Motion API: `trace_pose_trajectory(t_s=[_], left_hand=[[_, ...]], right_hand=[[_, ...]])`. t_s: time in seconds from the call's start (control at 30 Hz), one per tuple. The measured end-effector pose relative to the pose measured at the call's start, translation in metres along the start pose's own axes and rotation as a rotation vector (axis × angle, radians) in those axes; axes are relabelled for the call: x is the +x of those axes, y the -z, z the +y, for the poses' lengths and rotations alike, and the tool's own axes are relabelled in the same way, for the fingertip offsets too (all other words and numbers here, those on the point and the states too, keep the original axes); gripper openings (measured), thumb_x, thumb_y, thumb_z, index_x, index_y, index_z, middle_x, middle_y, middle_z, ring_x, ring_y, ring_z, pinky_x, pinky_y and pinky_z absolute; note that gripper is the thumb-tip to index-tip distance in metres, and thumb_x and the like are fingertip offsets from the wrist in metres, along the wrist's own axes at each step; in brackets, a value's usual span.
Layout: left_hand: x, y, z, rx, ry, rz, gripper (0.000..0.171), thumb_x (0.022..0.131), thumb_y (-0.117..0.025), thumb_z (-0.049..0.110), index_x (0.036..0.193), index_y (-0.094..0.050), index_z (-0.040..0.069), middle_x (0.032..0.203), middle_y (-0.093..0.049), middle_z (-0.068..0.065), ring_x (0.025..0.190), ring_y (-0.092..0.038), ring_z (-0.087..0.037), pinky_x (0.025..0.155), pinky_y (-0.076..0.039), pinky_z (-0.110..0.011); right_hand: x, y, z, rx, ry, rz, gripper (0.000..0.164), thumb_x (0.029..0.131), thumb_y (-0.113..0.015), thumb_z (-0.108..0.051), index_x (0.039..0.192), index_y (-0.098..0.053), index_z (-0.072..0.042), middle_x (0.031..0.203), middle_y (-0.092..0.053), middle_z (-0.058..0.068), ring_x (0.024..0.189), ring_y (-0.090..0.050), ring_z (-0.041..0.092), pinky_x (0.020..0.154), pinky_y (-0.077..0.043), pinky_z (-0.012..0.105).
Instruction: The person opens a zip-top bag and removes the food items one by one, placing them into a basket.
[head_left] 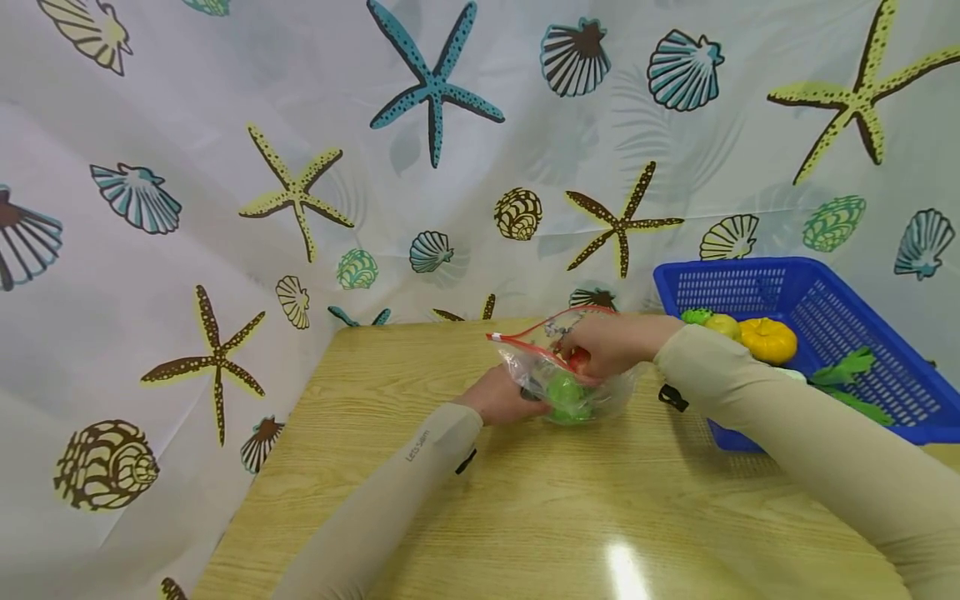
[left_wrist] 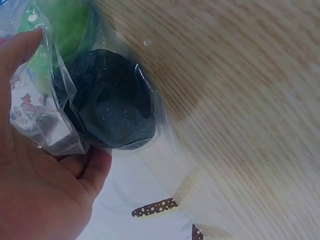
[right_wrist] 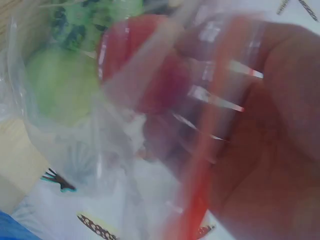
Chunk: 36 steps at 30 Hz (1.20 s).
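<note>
A clear plastic zip bag [head_left: 517, 360] with a red zip edge is held above the wooden table in the head view. My left hand [head_left: 501, 396] grips the bag's side, thumb and fingers on the plastic. My right hand [head_left: 611, 342] reaches in through the bag's mouth, its fingertips around a red round fruit [right_wrist: 132, 60]. Inside the bag lie a dark, rounded item [left_wrist: 112, 100] and a bright green one [left_wrist: 72, 25]. A pale green round item [right_wrist: 62, 87] and a bumpy green piece [right_wrist: 82, 22] also show through the plastic in the right wrist view.
To the right stands a blue plastic basket [head_left: 885, 325]. It holds a yellow pumpkin [head_left: 768, 340], a yellow-green round fruit [head_left: 723, 326] and green leaves [head_left: 847, 367]. A shell-and-starfish patterned cloth [head_left: 450, 208] hangs behind the wooden table [head_left: 555, 500].
</note>
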<state>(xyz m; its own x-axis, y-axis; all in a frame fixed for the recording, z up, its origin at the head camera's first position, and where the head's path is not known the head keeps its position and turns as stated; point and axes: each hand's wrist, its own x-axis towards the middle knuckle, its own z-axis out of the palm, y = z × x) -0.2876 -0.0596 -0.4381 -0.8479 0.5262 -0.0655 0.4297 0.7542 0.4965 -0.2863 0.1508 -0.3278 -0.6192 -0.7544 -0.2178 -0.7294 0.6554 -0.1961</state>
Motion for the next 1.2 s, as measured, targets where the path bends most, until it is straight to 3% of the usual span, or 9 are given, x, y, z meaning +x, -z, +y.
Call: trace_pose_trajectory(t_s=[0.13, 0.3, 0.53, 0.7, 0.9, 1.2], left_hand=[[0.002, -0.001, -0.001, -0.004, 0.018, -0.013, 0.08, 0.077, -0.074, 0.051, 0.143, -0.04, 0.024, 0.136, -0.05, 0.005, 0.117, -0.043, -0.01, 0.101, -0.039, -0.038], [0.002, 0.0, -0.001, -0.007, 0.018, -0.023, 0.077, 0.077, -0.073, 0.051, 0.142, -0.042, 0.026, 0.138, -0.048, 0.006, 0.12, -0.041, -0.01, 0.103, -0.037, -0.038], [0.003, 0.0, 0.001, 0.004, 0.011, -0.029, 0.077, 0.078, -0.072, 0.05, 0.144, -0.04, 0.025, 0.14, -0.047, 0.005, 0.122, -0.039, -0.01, 0.104, -0.036, -0.038], [0.005, -0.002, -0.003, -0.004, 0.024, -0.042, 0.077, 0.078, -0.071, 0.053, 0.143, -0.042, 0.024, 0.138, -0.049, 0.005, 0.119, -0.041, -0.01, 0.103, -0.038, -0.038], [0.008, -0.003, -0.009, -0.01, 0.045, -0.048, 0.08, 0.075, -0.071, 0.056, 0.142, -0.044, 0.022, 0.136, -0.051, 0.003, 0.117, -0.044, -0.012, 0.101, -0.039, -0.038], [0.007, -0.003, -0.006, 0.029, 0.054, -0.032, 0.086, 0.074, -0.071, 0.058, 0.146, -0.038, 0.025, 0.138, -0.049, 0.001, 0.119, -0.044, -0.015, 0.1, -0.04, -0.039]], right_hand=[[-0.016, 0.012, -0.001, -0.004, 0.067, 0.2, 0.033, 0.079, -0.068, -0.011, 0.113, -0.068, -0.011, 0.106, -0.064, 0.003, 0.093, -0.05, 0.017, 0.076, -0.049, 0.037], [-0.04, 0.031, -0.003, -0.028, 0.103, 0.369, 0.031, 0.083, -0.069, -0.013, 0.113, -0.066, -0.01, 0.107, -0.061, 0.007, 0.095, -0.048, 0.021, 0.075, -0.05, 0.04], [-0.08, 0.047, 0.008, -0.049, -0.019, 0.462, 0.036, 0.083, -0.072, -0.016, 0.118, -0.064, -0.012, 0.114, -0.061, 0.007, 0.101, -0.048, 0.022, 0.079, -0.049, 0.045], [-0.109, 0.039, 0.033, -0.026, -0.137, 0.431, 0.036, 0.084, -0.07, -0.013, 0.12, -0.063, -0.01, 0.11, -0.061, 0.006, 0.091, -0.049, 0.02, 0.075, -0.048, 0.042], [-0.137, 0.017, 0.058, 0.018, -0.28, 0.316, 0.038, 0.083, -0.071, -0.012, 0.12, -0.064, -0.008, 0.11, -0.063, 0.011, 0.091, -0.054, 0.024, 0.076, -0.052, 0.048], [-0.165, -0.014, 0.074, 0.159, -0.305, 0.103, 0.037, 0.083, -0.07, -0.014, 0.119, -0.064, -0.005, 0.104, -0.065, 0.008, 0.087, -0.056, 0.02, 0.073, -0.055, 0.042]])
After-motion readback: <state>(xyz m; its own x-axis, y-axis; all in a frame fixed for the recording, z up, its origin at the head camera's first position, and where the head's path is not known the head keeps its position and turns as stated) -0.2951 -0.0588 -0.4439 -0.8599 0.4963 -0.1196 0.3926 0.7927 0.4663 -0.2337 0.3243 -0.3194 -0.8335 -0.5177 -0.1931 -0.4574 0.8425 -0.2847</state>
